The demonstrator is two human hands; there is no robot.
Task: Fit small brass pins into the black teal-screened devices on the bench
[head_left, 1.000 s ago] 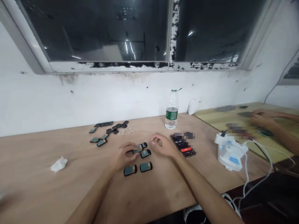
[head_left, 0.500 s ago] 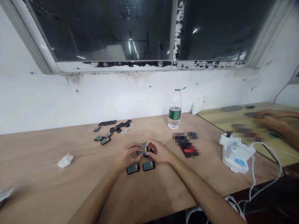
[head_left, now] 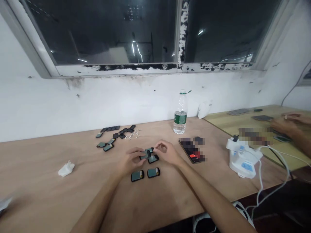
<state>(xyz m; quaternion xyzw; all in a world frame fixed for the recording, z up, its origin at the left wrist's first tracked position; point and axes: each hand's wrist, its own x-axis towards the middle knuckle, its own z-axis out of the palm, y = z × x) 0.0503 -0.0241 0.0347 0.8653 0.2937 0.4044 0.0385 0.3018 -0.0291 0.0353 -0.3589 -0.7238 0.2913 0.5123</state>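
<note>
My left hand [head_left: 131, 158] grips a small dark module with a grey-green face [head_left: 145, 154] between thumb and fingers. Just right of it, my right hand [head_left: 165, 151] has its thumb and index finger curled together; whatever they pinch is too small to name. Another module [head_left: 153, 158] lies on the table between the hands, with one more partly hidden behind the held one. Nearer me, two modules [head_left: 137, 175] [head_left: 153, 172] lie side by side, green faces up. Farther back are several black modules [head_left: 122, 132] and small white pieces [head_left: 132, 134].
A water bottle [head_left: 180, 118] stands near the wall. Right of my hands lie a phone [head_left: 190, 150] and a white device [head_left: 243, 160] with cables. Crumpled white tissue [head_left: 66, 169] is on the left. Another person's hands [head_left: 286, 124] are over the yellowish table [head_left: 218, 121] at right.
My right hand has drawn slightly right and away from the held module, uncovering the module beneath. My left hand still holds its module. The other person's hands have shifted right.
</note>
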